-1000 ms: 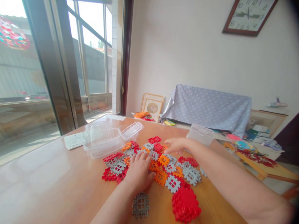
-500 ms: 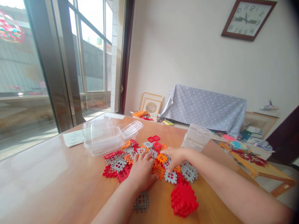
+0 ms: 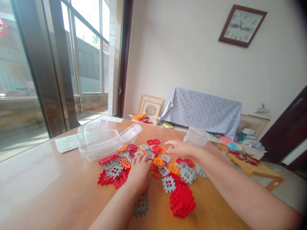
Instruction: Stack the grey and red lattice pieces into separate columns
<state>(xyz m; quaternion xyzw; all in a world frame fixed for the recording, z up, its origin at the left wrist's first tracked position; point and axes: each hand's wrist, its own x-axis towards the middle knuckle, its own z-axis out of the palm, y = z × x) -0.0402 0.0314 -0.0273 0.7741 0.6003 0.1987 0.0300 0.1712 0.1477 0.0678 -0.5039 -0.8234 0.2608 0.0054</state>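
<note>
A loose pile of red, grey and orange plastic interlocking tiles (image 3: 126, 163) with notched edges lies on the wooden table. My left hand (image 3: 140, 172) rests on the near side of the pile, fingers stretched over the tiles. Under its wrist lies a dark grey tile (image 3: 141, 204). Beyond the pile's far right edge, my right hand (image 3: 177, 149) hovers with fingers pointing left, apart and with nothing visible in them. Nearer me, a neat stack of red tiles (image 3: 182, 200) stands by a light grey tile (image 3: 169, 184). My right forearm partly covers another grey tile (image 3: 200, 170).
Clear plastic containers (image 3: 98, 145) stand at the table's left, beside a paper booklet (image 3: 67, 143). Another clear box (image 3: 196, 137) is at the far right edge. Beyond the table are a cloth-covered object (image 3: 203, 110) and a low wooden table (image 3: 256, 167).
My right hand has moved up and away from the right-hand tiles, uncovering red and grey ones. My left hand stays on the pile. The view has shifted slightly right.
</note>
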